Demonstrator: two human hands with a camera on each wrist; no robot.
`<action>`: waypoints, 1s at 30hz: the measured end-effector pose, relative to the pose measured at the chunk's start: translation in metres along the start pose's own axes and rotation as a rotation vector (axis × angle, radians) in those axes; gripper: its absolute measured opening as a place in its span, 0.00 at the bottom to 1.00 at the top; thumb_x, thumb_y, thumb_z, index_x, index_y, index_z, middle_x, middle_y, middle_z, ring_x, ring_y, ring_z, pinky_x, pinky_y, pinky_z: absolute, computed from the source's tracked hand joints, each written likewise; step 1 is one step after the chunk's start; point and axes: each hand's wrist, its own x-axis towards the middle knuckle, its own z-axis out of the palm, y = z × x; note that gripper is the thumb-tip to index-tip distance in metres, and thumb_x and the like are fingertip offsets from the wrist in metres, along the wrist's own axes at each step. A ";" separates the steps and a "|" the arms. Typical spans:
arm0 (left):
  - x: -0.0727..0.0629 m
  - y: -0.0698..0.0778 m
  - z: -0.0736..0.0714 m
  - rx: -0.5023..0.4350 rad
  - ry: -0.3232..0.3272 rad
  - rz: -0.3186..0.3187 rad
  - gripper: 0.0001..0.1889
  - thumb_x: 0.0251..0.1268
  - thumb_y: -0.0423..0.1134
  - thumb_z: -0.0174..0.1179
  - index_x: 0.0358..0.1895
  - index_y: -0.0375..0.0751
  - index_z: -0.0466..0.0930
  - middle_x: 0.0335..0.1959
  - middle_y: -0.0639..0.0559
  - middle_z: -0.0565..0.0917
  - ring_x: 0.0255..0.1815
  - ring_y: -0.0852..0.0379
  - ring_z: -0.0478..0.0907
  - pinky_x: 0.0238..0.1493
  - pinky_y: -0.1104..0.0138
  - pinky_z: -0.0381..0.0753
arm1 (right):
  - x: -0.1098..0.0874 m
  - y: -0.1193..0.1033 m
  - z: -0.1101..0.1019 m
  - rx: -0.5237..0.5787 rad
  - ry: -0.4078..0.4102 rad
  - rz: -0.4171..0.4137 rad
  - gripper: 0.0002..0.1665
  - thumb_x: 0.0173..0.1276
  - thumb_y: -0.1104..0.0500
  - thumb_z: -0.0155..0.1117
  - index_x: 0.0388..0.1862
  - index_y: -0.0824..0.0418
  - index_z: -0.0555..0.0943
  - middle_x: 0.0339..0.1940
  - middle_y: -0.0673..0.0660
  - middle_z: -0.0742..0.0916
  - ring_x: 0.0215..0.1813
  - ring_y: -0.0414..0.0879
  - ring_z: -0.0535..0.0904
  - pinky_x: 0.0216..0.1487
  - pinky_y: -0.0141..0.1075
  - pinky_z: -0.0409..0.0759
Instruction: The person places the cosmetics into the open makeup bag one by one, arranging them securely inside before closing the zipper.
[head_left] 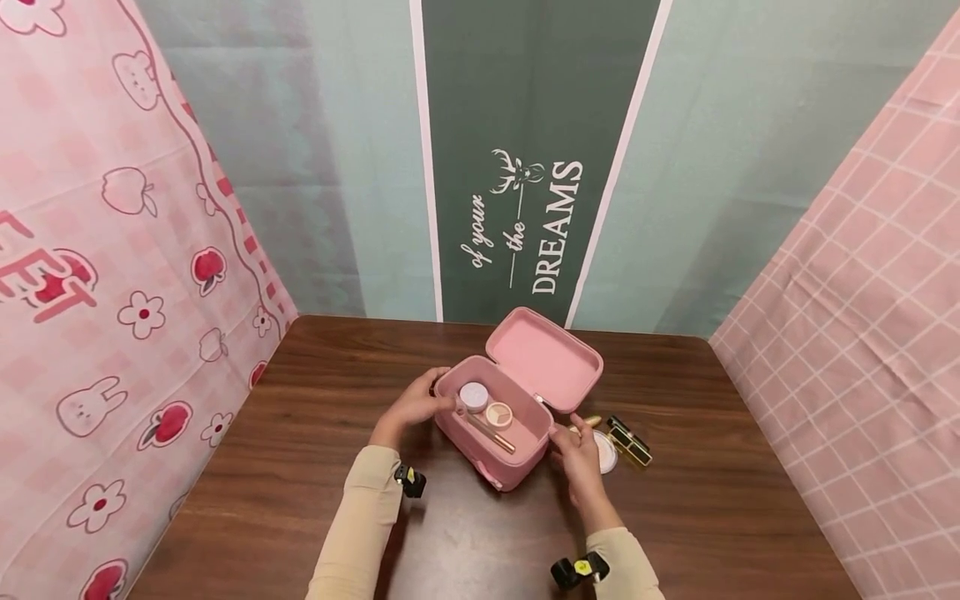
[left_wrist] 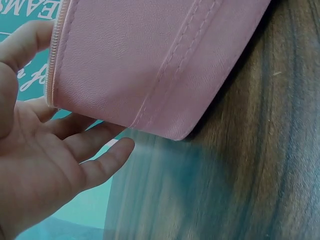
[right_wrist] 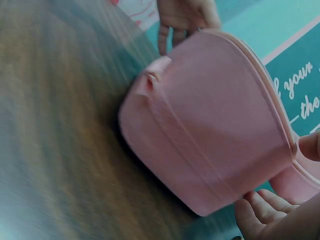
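A pink zip-up cosmetic case (head_left: 467, 433) stands on the table with its lid (head_left: 545, 360) folded back. Inside lie a round pale-lidded jar (head_left: 473, 396), a small round palette (head_left: 498, 415) and a slim rose-gold stick (head_left: 491, 434). At the case's left end, my left hand (head_left: 417, 404) grips the wall, thumb over the zipped rim and fingers outside, as the left wrist view shows too. My right hand (head_left: 577, 463) holds the opposite end, its thumb at the rim. In the right wrist view, the fingers (right_wrist: 257, 210) lie along the outside of the case (right_wrist: 200, 115).
Right of the case, beside my right hand, lie a round white compact (head_left: 606, 452), black-and-gold tubes (head_left: 630, 442) and a gold-green tube (head_left: 592, 421). Dark wood forms the tabletop (head_left: 262, 467). Hanging cloths (head_left: 360, 167) close off the back and both sides.
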 end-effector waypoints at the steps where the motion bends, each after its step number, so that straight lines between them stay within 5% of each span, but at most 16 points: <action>1: 0.001 0.000 0.001 0.015 0.012 -0.008 0.31 0.51 0.36 0.64 0.61 0.34 0.67 0.54 0.41 0.75 0.51 0.48 0.71 0.53 0.54 0.70 | -0.003 0.002 0.001 -0.009 -0.004 -0.007 0.36 0.67 0.64 0.55 0.68 0.70 0.51 0.53 0.69 0.77 0.40 0.39 0.77 0.50 0.49 0.72; 5: 0.010 -0.007 0.004 0.018 0.052 -0.054 0.23 0.61 0.42 0.60 0.58 0.37 0.72 0.53 0.43 0.76 0.52 0.48 0.71 0.55 0.53 0.68 | -0.017 0.006 0.008 -0.037 -0.027 -0.027 0.37 0.65 0.66 0.55 0.69 0.71 0.51 0.59 0.75 0.70 0.47 0.46 0.75 0.47 0.45 0.73; 12: 0.022 -0.010 0.004 -0.068 0.129 -0.026 0.16 0.69 0.40 0.51 0.54 0.37 0.77 0.52 0.43 0.78 0.54 0.48 0.71 0.57 0.53 0.65 | -0.026 0.010 0.018 -0.046 -0.105 -0.039 0.40 0.63 0.66 0.56 0.70 0.71 0.50 0.66 0.73 0.63 0.65 0.63 0.60 0.48 0.44 0.72; 25: 0.020 -0.019 0.004 -0.143 0.151 -0.016 0.14 0.69 0.37 0.51 0.53 0.35 0.77 0.51 0.42 0.78 0.53 0.48 0.72 0.55 0.55 0.67 | -0.017 0.011 0.011 -0.064 -0.137 -0.056 0.36 0.63 0.68 0.54 0.69 0.69 0.55 0.65 0.71 0.66 0.63 0.62 0.63 0.50 0.50 0.71; 30: 0.011 -0.021 0.005 -0.200 0.149 -0.064 0.16 0.68 0.37 0.51 0.54 0.33 0.76 0.51 0.39 0.77 0.47 0.49 0.73 0.45 0.59 0.74 | -0.003 0.012 0.000 -0.088 -0.165 -0.041 0.35 0.64 0.68 0.53 0.70 0.67 0.56 0.64 0.71 0.68 0.60 0.61 0.66 0.50 0.52 0.72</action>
